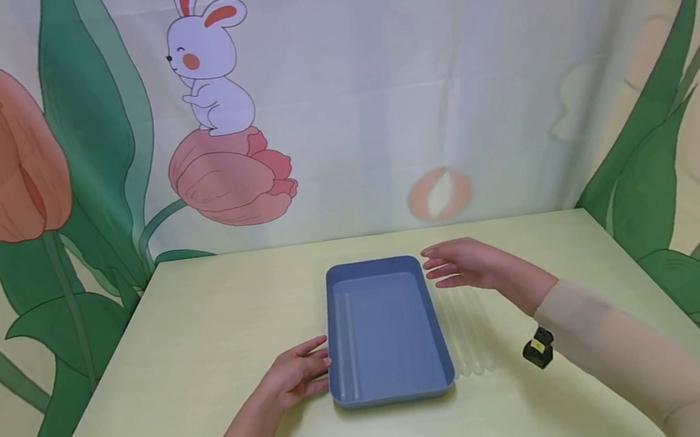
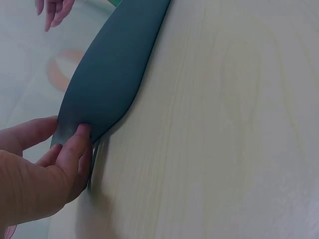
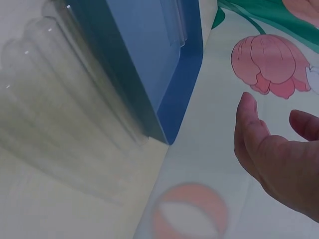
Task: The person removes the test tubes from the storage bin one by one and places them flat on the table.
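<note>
A blue rectangular tray (image 1: pixel 397 336) lies on the table, its long sides running away from me. Inside it, along the left wall, are clear round-ended tubes (image 1: pixel 347 343), hard to count. Several more clear tubes (image 1: pixel 470 338) lie side by side on the table against the tray's right side; their rounded ends (image 3: pixel 45 37) show in the right wrist view. My left hand (image 1: pixel 300 374) touches the tray's left wall with extended fingers, the thumb apart from them. Near the far right corner my right hand (image 1: pixel 463 265) hovers with loosely bent fingers, holding nothing.
The pale wooden table (image 1: pixel 237 312) ends at a far edge in front of a printed curtain (image 1: pixel 342 103) with a rabbit and tulips. Black wrist devices (image 1: pixel 539 348) sit on both sleeves. Table surface extends left and right of the tray.
</note>
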Tool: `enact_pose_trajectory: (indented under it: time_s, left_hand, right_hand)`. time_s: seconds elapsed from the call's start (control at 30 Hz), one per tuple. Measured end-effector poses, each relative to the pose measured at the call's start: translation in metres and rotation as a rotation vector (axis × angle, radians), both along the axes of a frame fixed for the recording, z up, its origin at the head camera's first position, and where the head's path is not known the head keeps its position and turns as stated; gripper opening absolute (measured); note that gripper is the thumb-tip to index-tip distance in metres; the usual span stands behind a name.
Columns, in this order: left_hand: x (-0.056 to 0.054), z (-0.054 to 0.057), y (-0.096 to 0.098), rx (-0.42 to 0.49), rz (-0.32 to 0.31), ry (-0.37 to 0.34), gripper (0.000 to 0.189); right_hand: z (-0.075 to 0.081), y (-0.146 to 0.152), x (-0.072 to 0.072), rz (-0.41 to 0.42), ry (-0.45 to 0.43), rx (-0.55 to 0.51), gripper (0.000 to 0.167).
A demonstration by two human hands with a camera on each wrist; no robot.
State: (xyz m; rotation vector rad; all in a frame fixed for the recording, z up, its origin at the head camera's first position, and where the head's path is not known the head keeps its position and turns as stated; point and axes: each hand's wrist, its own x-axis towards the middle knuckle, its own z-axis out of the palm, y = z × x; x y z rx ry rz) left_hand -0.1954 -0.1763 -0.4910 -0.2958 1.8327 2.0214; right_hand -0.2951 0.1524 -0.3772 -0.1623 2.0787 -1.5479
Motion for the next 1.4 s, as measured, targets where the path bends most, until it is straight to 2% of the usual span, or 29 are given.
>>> enact_pose_trajectory:
  time_s: [0.33, 0.63, 0.83, 1.1, 1.4]
  left_hand:
    - [0.000, 0.000, 0.001, 0.004, -0.021, 0.016, 0.061]
    - [0.000, 0.001, 0.000, -0.009, -0.013, 0.013, 0.061]
    - [-0.001, 0.000, 0.000, -0.008, -0.008, 0.009, 0.062]
    - [-0.001, 0.000, 0.000, -0.009, -0.006, 0.008, 0.062]
    - [0.000, 0.000, 0.000, 0.001, -0.016, 0.014, 0.063]
  right_hand:
    - [-0.001, -0.032, -0.004, 0.053, -0.032, 0.013, 0.054]
    - [-0.016, -0.060, -0.011, 0.136, -0.106, 0.007, 0.054]
    - [-0.027, -0.079, -0.013, 0.127, -0.152, -0.001, 0.055]
    - [-0.041, -0.097, -0.019, 0.075, -0.202, -0.014, 0.051]
    - [-0.060, -0.116, -0.021, 0.033, -0.230, 0.032, 0.048]
